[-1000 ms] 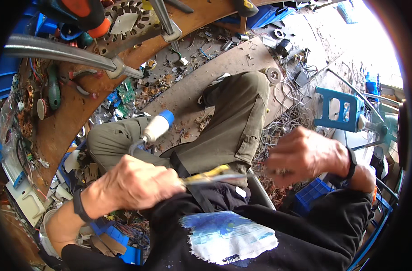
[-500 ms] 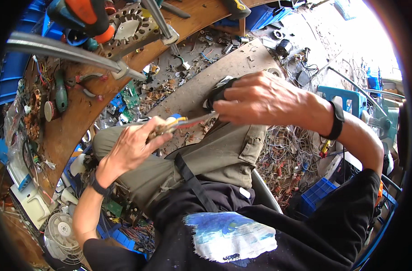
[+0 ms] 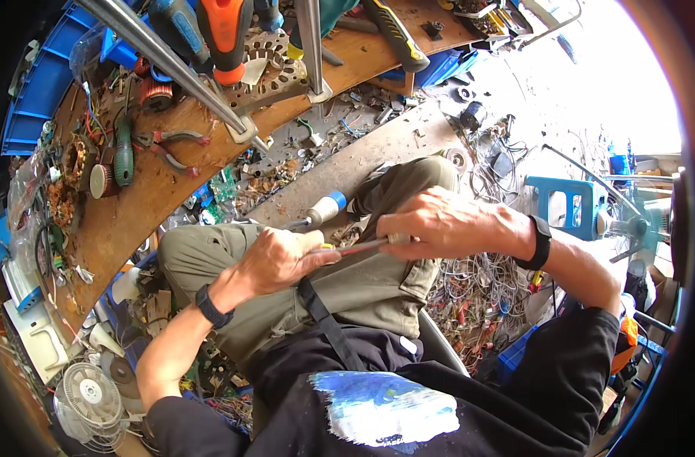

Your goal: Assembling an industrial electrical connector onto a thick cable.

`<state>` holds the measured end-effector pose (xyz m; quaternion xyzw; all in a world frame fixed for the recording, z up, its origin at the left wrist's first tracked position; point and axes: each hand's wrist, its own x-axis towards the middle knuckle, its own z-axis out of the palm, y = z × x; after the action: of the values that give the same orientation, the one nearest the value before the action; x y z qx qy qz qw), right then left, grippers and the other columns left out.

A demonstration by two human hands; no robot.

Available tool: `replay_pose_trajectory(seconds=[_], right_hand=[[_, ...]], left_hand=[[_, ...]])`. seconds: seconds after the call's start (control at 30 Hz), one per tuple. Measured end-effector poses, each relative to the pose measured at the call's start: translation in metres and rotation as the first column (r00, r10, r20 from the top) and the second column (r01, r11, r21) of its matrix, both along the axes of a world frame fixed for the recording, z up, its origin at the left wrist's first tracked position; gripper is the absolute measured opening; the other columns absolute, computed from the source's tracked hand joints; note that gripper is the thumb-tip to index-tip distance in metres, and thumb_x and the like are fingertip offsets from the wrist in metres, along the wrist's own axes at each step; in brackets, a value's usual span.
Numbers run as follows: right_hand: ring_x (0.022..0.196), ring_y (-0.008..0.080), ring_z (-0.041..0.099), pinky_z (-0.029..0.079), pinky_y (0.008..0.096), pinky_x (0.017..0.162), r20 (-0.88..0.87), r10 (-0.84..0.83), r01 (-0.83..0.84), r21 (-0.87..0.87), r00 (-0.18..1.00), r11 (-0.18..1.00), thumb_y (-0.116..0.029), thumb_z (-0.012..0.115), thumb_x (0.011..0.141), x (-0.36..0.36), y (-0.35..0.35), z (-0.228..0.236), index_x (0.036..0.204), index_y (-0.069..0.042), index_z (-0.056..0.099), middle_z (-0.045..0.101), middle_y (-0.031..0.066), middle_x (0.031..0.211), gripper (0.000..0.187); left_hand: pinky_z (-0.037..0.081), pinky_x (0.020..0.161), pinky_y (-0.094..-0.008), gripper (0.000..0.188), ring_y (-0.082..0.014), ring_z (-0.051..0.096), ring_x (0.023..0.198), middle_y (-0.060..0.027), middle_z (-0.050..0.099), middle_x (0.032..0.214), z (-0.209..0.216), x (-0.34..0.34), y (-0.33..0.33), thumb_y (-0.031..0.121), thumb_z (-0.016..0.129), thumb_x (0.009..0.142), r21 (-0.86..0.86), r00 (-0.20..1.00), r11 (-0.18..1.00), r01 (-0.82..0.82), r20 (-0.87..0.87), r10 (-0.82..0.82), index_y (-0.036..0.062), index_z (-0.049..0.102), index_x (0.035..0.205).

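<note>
A thin bundle of reddish-grey wires point(image 3: 360, 247) runs taut between my two hands above my lap. My left hand point(image 3: 275, 259) is closed around one end, with a bit of yellow showing by its thumb. With its fingers and thumb, my right hand point(image 3: 431, 225) pinches the other end, where a small pale piece point(image 3: 397, 238) shows. Just beyond the left hand lies a white and blue cylinder point(image 3: 327, 208) with a dark shaft; I cannot make out its kind. My knees point(image 3: 416, 175) are bent beneath the hands.
A wooden bench point(image 3: 164, 206) at left bears pliers point(image 3: 168, 145), a green-handled screwdriver point(image 3: 123, 152) and a hammer point(image 3: 397, 34). Metal rods point(image 3: 172, 68) jut over it. Tangled wires point(image 3: 477, 297) cover the floor at right, near a blue stool point(image 3: 565, 206). A fan point(image 3: 91, 392) stands lower left.
My right hand has come down and nearer to me, and my left hand has shifted right. The wires now stretch straight between them. The view has shifted, showing more of the bench.
</note>
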<state>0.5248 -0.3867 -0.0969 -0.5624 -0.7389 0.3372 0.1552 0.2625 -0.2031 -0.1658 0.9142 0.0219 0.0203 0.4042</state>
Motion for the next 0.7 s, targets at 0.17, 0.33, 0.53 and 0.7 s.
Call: replay_pose_trajectory(seconds=[0.17, 0.33, 0.53, 0.7], right_hand=[[0.074, 0.0312, 0.078, 0.057, 0.0463, 0.066, -0.307, -0.094, -0.049, -0.426, 0.947, 0.903, -0.033, 0.064, 0.11, -0.001, -0.004, 0.002, 0.11, -0.001, 0.07, 0.075, 0.0162, 0.078, 0.033], [0.081, 0.0152, 0.077, 0.062, 0.0337, 0.075, -0.387, -0.208, -0.148, -0.712, 0.898, 0.686, -0.034, 0.052, 0.119, 0.013, 0.006, -0.006, 0.107, 0.004, 0.072, 0.075, 0.0068, 0.081, 0.045], [0.104, 0.0262, 0.079, 0.062, 0.0386, 0.099, -0.546, -0.545, -0.132, -0.773, 0.637, 0.621, -0.042, 0.046, 0.12, 0.03, 0.017, -0.022, 0.14, 0.009, 0.066, 0.079, 0.0223, 0.119, 0.058], [0.128, 0.0358, 0.071, 0.051, 0.0466, 0.119, -0.715, -0.633, -0.225, -0.697, 0.297, 0.681, -0.04, 0.046, 0.117, 0.035, 0.022, -0.037, 0.158, 0.011, 0.051, 0.066, 0.031, 0.147, 0.065]], left_hand=[[0.047, 0.052, -0.045, 0.047, -0.0327, 0.062, 0.054, -0.013, 0.054, 0.061, 0.001, -0.01, 0.007, 0.041, 0.075, 0.105, 0.077, 0.986, 0.995, 0.07, 0.145, -0.081, 0.0088, 0.06, 0.075], [0.045, 0.053, -0.0463, 0.047, -0.035, 0.057, 0.053, -0.0155, 0.053, 0.063, -0.009, -0.02, 0.017, 0.042, 0.073, 0.106, -0.036, 0.998, 0.999, 0.019, 0.065, -0.016, 0.0071, 0.063, 0.077], [0.046, 0.059, -0.0457, 0.045, -0.0399, 0.058, 0.062, -0.0201, 0.058, 0.07, -0.022, -0.025, 0.034, 0.046, 0.069, 0.108, -0.17, 0.985, 0.983, -0.072, -0.168, 0.043, 0.0039, 0.072, 0.092], [0.048, 0.062, -0.0476, 0.048, -0.0449, 0.059, 0.067, -0.0251, 0.059, 0.073, -0.029, -0.028, 0.04, 0.047, 0.067, 0.11, -0.204, 0.968, 0.962, -0.182, -0.212, 0.138, 0.001, 0.072, 0.097]])
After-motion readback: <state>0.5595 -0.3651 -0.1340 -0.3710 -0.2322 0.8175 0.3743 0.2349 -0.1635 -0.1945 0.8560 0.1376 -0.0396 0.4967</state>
